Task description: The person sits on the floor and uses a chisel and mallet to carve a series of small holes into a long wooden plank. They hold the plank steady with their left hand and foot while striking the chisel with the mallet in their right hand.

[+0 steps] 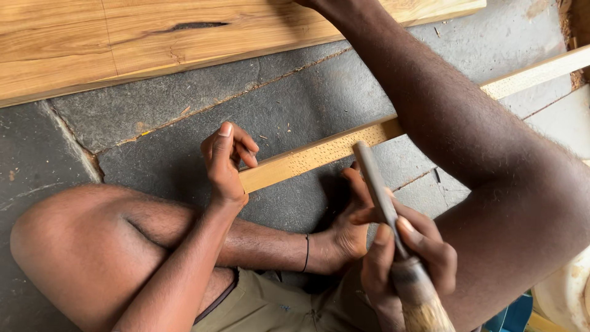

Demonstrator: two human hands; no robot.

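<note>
At far left, a bent knee (80, 246) is resting low over the grey stone floor (184, 117), and a wide, pale wooden plank (123, 37) is lying along the top edge of the view. Moving right, the left hand (226, 161) is closing on the near end of a narrow wooden strip (319, 154), with the thumb standing up and the fingers curling over the end; the exact contact under the fingers is hidden. The strip is running diagonally across the floor from this hand up toward the right edge, its upper face showing rows of small punched dots along the middle section. A foot (347, 230) with a thin black band at the ankle is sitting just below the strip, its toes touching or nearly touching the strip's lower edge. Further right, the right hand (405, 255) is clamping around a metal file (378, 187), gripping it where the grey blade meets the worn wooden handle (421, 301). The blade's tip is pointing up at the strip and lying against or just over it beside the dotted area. The two hands are working apart, each on its own object. A leg (479, 141) is crossing over the strip at upper right, and a pale rounded container (568, 295) is showing at the lower right corner.
</note>
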